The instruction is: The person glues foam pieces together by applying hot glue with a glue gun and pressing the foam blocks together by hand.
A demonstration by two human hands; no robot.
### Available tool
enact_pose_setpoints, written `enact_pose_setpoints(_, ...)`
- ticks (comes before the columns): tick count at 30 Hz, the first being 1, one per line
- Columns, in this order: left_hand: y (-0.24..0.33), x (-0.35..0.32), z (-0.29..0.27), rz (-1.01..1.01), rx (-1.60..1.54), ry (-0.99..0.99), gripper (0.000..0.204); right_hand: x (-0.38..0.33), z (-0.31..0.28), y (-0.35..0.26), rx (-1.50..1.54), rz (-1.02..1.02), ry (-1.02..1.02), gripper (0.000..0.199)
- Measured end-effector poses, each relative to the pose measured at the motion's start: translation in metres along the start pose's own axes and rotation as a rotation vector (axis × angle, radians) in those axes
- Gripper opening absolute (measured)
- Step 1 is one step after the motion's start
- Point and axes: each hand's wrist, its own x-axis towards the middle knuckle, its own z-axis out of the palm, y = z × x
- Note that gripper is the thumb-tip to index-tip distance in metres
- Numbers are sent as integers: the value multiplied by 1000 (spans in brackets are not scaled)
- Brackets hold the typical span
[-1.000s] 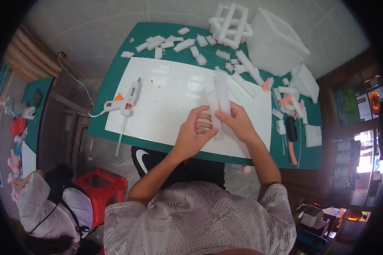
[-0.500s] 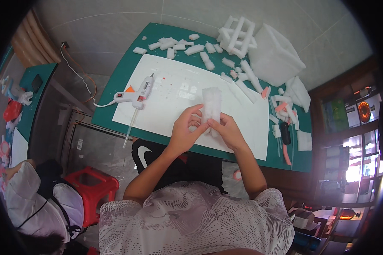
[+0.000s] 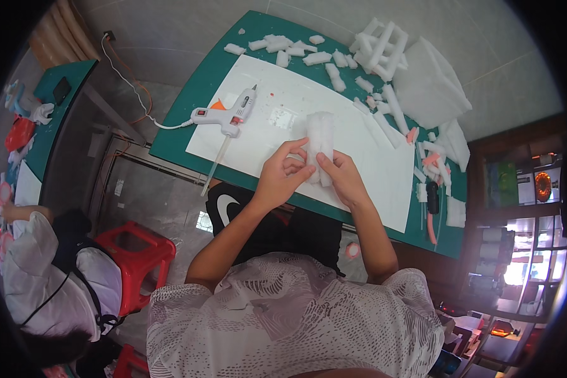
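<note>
Presently, my left hand [image 3: 282, 178] and right hand [image 3: 343, 177] both pinch the near end of a white foam block [image 3: 319, 138], which stands on the white sheet [image 3: 372, 157] covering the green table [image 3: 176, 135]. Left lies a hot glue gun [image 3: 228, 116]; beyond, foam offcuts [image 3: 296, 49] scatter.

Green boxes [image 3: 501, 184] on right shelf, dark phone [image 3: 61, 91] (screen off) on left table

hands [image 3: 312, 176] gripping foam block [image 3: 319, 142], glue gun [image 3: 228, 115]
</note>
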Motion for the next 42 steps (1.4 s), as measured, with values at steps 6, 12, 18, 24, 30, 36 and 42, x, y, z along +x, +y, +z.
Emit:
enact_pose_setpoints(6, -1, 2, 1, -15, 64, -21, 58, 3, -2, 12, 50, 10, 35, 34)
enact_pose_setpoints(12, -2, -1, 5, -6, 118, -6, 58, 3, 4, 13, 65, 8, 89, 32)
enact_pose_setpoints(18, 1, -9, 15, 159, 373, 18, 75, -3, 8, 16, -216, -192, 70, 36)
enact_pose_setpoints(24, 18, -11, 23, 217, 661, 25, 81, -14, -22, -6, -510, -215, -234, 47)
enact_pose_setpoints(30, 5, -9, 1, 218, 647, 64, 71, 15, -93, -50, -885, -300, -252, 51)
enact_pose_setpoints(36, 11, -13, 2, 207, 766, -10, 72, 65, -196, -39, -1120, -174, 231, 35)
enact_pose_setpoints(42, 13, -11, 8, 227, 855, -37, 74, 63, -206, 1, -1232, -659, 557, 27)
